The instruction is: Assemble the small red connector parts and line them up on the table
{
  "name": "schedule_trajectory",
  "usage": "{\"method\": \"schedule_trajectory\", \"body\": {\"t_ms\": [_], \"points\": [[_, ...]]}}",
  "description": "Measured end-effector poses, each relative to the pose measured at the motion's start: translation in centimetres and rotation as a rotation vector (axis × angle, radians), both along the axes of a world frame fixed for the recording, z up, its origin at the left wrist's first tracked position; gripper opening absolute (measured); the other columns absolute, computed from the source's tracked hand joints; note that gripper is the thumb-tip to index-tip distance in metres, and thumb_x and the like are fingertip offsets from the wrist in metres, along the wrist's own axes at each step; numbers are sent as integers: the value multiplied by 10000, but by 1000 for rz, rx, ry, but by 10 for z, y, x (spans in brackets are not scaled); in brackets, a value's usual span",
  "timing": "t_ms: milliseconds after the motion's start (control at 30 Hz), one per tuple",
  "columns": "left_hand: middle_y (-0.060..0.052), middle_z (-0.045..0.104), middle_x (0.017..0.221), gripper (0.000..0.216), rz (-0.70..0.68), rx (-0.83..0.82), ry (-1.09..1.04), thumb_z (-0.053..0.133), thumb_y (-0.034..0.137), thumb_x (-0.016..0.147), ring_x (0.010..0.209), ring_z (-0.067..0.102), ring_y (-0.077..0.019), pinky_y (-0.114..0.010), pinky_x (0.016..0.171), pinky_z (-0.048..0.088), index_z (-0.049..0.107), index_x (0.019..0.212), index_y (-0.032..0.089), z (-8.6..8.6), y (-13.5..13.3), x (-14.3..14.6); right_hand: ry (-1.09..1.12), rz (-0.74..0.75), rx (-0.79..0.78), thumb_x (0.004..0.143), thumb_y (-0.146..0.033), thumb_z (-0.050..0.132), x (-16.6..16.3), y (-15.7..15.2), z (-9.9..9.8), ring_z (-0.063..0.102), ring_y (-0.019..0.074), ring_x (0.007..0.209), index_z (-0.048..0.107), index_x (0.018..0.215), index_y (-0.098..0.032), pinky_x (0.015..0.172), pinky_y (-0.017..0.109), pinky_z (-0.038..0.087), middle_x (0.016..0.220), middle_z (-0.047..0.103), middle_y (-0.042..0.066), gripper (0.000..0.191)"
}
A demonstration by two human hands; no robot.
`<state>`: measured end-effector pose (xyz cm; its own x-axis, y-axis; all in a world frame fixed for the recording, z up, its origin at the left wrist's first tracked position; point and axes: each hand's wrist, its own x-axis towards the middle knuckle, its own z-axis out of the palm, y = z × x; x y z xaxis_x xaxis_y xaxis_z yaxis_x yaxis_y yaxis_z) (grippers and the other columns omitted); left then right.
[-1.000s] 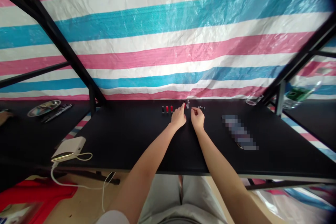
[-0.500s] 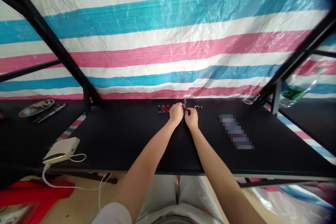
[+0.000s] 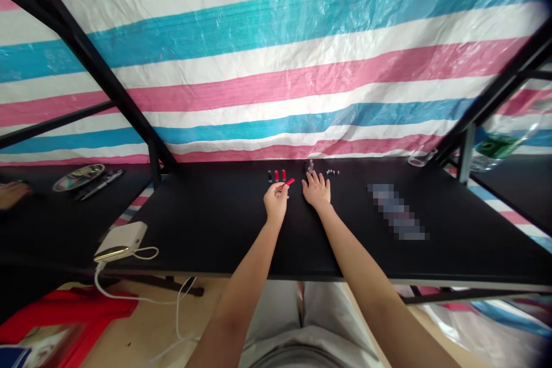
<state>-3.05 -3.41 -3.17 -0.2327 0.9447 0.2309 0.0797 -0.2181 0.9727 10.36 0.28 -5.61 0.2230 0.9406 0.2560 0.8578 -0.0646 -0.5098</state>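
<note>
My left hand (image 3: 276,202) pinches a small red tube (image 3: 290,182) between thumb and fingers, just above the table. Behind that hand stand a short black tube (image 3: 269,176) and two short red tubes (image 3: 276,175) in a row; their exact kind is too small to make out. My right hand (image 3: 317,190) lies with its fingers spread on the table. Close beyond its fingertips are a small clear, greyish piece (image 3: 310,166) and a dark piece (image 3: 305,167). Several tiny shiny pieces (image 3: 332,172) lie in a row to the right of these fingers.
The black table (image 3: 207,224) bears a white box with a cable (image 3: 125,240) at left, a blurred-out flat object (image 3: 397,211) and a clear cup (image 3: 421,156) at right. On the left neighbouring table are a metal plate (image 3: 80,178), pens (image 3: 101,185) and another person's hand (image 3: 14,193).
My left hand has moved toward me and left, away from the right hand, with the red tube showing in it. My right hand's fingers have spread out. Another person's hand has come farther into view.
</note>
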Motion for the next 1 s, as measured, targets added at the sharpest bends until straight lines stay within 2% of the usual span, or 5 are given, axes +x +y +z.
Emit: {"method": "schedule_trajectory", "body": {"t_ms": [167, 267, 467, 900, 1000], "points": [[-96, 660, 813, 257, 21, -27, -110, 593, 308, 727, 680, 622, -139, -222, 536, 513, 594, 894, 112, 4, -3, -1, 20, 1, 96, 826, -335, 435, 1, -6, 2, 325, 287, 1223, 522, 1162, -220, 1000, 533, 171, 1290, 458, 92, 366], [-92, 653, 816, 245, 36, -9, -104, 579, 300, 737, 680, 614, -133, -215, 525, 509, 587, 898, 116, 3, -3, -1, 61, 69, 191, 817, -313, 449, 3, -15, 8, 451, 264, 1089, 558, 1070, -193, 942, 478, 295, 1161, 544, 112, 301], [-86, 645, 807, 230, 53, -1, -103, 574, 293, 740, 664, 610, -129, -212, 515, 501, 582, 885, 115, -1, -2, -2, 421, 138, 435, 854, -360, 363, -4, -30, 24, 560, 155, 750, 524, 973, -159, 705, 286, 444, 869, 594, 76, 283], [-64, 648, 883, 284, 58, 1, -119, 557, 338, 761, 487, 554, -58, -202, 518, 485, 594, 962, 141, 3, -4, -4, 661, 213, 380, 831, -470, 376, -12, -35, 31, 518, 123, 595, 525, 871, -178, 613, 254, 437, 652, 536, 3, 330], [-73, 641, 958, 326, -15, -20, -103, 551, 346, 772, 520, 591, -71, -204, 539, 483, 588, 1039, 163, 4, -6, -2, 686, 242, 358, 824, -487, 386, -15, -35, 31, 523, 123, 599, 523, 865, -177, 619, 258, 443, 656, 542, 6, 342]]}}
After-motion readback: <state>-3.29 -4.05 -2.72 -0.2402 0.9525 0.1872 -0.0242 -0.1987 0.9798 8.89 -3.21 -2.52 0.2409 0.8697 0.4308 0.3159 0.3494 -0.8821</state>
